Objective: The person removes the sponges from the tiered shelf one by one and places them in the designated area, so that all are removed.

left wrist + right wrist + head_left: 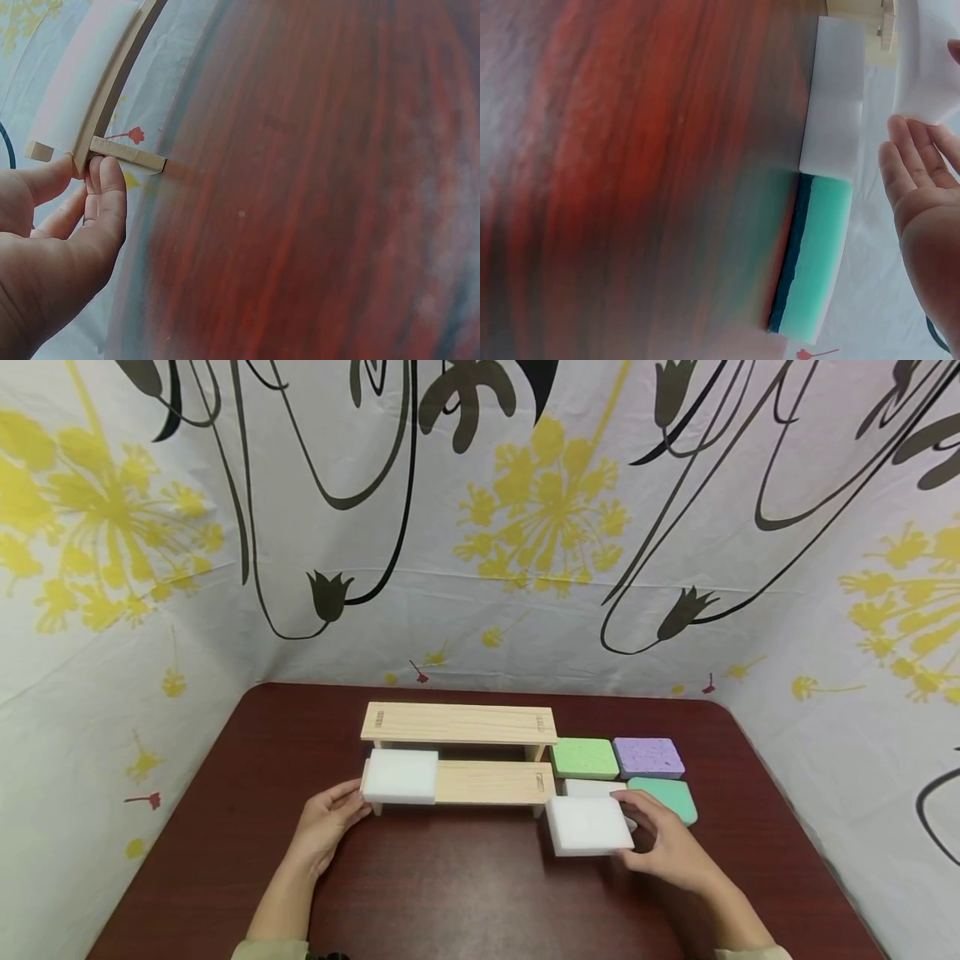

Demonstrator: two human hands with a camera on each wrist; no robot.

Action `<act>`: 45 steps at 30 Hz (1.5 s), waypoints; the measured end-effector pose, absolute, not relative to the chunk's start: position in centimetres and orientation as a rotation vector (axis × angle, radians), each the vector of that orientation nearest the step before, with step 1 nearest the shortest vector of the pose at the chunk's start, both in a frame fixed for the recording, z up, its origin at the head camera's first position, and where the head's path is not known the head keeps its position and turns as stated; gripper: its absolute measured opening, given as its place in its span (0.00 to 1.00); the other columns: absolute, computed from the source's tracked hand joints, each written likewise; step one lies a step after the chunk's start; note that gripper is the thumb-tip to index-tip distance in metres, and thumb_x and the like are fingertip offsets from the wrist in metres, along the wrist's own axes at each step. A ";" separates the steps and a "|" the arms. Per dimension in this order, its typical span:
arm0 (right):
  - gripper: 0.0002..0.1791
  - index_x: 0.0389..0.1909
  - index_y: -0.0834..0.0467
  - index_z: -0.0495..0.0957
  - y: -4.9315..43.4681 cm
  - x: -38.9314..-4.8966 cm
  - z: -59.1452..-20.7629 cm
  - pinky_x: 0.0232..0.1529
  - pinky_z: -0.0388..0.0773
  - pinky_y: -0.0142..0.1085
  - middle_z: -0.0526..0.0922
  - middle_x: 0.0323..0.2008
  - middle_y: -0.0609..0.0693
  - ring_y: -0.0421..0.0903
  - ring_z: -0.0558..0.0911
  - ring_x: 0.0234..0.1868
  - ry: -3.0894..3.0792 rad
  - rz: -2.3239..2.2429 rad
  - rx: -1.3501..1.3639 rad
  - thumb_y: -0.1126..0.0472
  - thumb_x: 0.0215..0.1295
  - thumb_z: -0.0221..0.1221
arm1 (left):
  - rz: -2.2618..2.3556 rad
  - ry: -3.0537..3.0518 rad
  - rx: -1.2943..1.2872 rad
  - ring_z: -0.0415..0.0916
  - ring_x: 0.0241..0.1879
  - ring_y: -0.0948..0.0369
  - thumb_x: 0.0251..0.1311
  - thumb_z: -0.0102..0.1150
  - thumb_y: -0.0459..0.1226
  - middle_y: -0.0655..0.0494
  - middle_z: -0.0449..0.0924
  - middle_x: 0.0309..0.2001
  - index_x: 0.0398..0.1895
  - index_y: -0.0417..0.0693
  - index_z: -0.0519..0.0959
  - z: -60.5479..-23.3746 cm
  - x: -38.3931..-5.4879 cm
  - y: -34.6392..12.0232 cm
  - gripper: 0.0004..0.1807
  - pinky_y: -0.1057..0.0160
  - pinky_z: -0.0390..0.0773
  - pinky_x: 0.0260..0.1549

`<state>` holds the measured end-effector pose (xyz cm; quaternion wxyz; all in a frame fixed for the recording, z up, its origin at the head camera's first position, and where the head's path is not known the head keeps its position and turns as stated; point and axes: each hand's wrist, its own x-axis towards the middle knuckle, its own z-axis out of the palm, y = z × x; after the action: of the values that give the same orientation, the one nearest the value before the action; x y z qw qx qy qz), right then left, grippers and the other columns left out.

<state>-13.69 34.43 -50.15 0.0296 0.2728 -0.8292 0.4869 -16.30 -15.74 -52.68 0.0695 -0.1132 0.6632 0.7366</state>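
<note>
My left hand (324, 828) grips the left end of the front wooden shelf (487, 782), thumb above and fingers curled under the board in the left wrist view. On that end of the shelf lies a white sponge (401, 777). Between thumb and fingers, my right hand (666, 842) holds a second white sponge (588, 827), raised above the table right of the shelf. Partly hidden behind it, another white sponge (836, 97) lies on the table. Beside that one sits a teal sponge (821, 259) with a dark scouring layer underneath.
A second, taller wooden shelf (457, 722) stands directly behind the front one. To its right, a green sponge (585, 758) and a speckled purple sponge (649, 757) lie side by side on the dark red table (450, 885). Patterned cloth (450, 652) surrounds the table's back and sides.
</note>
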 end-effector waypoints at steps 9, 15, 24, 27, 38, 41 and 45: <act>0.42 0.63 0.72 0.69 35.1 -13.2 -50.4 0.62 0.73 0.25 0.74 0.56 0.63 0.35 0.76 0.59 -2.546 1.499 0.826 0.82 0.41 0.73 | 2.209 1.986 -0.350 0.81 0.46 0.65 0.74 0.48 0.25 0.28 0.71 0.62 0.68 0.24 0.66 -52.8 -16.4 -15.8 0.22 0.66 0.83 0.51; 0.42 0.63 0.69 0.71 35.8 -12.7 -50.5 0.62 0.73 0.24 0.75 0.57 0.61 0.34 0.76 0.58 -2.602 1.441 0.765 0.78 0.42 0.76 | 2.220 1.993 -0.341 0.81 0.45 0.65 0.74 0.50 0.25 0.29 0.73 0.60 0.67 0.22 0.66 -52.8 -16.2 -15.8 0.22 0.66 0.83 0.50; 0.42 0.63 0.68 0.71 36.9 -12.1 -51.0 0.59 0.76 0.23 0.76 0.56 0.61 0.32 0.77 0.57 -2.652 1.412 0.727 0.74 0.43 0.78 | 2.211 1.988 -0.344 0.81 0.45 0.66 0.74 0.49 0.25 0.30 0.73 0.61 0.67 0.24 0.66 -52.8 -16.3 -15.9 0.22 0.66 0.83 0.52; 0.43 0.63 0.69 0.71 37.1 -11.9 -50.9 0.58 0.76 0.23 0.76 0.56 0.60 0.31 0.77 0.56 -2.652 1.392 0.691 0.74 0.41 0.79 | 2.210 1.986 -0.342 0.81 0.45 0.66 0.74 0.49 0.25 0.29 0.72 0.61 0.68 0.24 0.66 -52.8 -16.3 -15.9 0.22 0.66 0.83 0.52; 0.41 0.61 0.63 0.74 37.7 -11.0 -50.5 0.40 0.85 0.32 0.79 0.52 0.55 0.36 0.80 0.47 -2.717 1.283 0.688 0.67 0.43 0.81 | 2.206 1.996 -0.333 0.82 0.45 0.66 0.74 0.49 0.26 0.29 0.72 0.60 0.68 0.23 0.66 -52.7 -16.3 -15.9 0.22 0.66 0.83 0.51; 0.41 0.61 0.63 0.74 38.0 -10.9 -50.4 0.42 0.84 0.30 0.79 0.52 0.54 0.36 0.81 0.47 -2.719 1.313 0.694 0.68 0.43 0.80 | 2.204 1.995 -0.343 0.82 0.45 0.66 0.75 0.49 0.26 0.29 0.73 0.60 0.68 0.23 0.66 -52.6 -16.3 -15.9 0.22 0.66 0.83 0.51; 0.40 0.61 0.65 0.74 38.2 -10.9 -50.5 0.43 0.83 0.29 0.80 0.51 0.52 0.37 0.81 0.47 -2.693 1.354 0.729 0.69 0.43 0.80 | 2.206 1.991 -0.344 0.81 0.45 0.66 0.75 0.49 0.26 0.29 0.73 0.60 0.68 0.23 0.66 -52.5 -16.2 -15.8 0.22 0.66 0.83 0.52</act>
<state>-10.87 38.25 -50.49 0.0202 0.2351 -0.8681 0.4366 -16.22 -15.83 -52.54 0.0752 -0.1148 0.6637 0.7353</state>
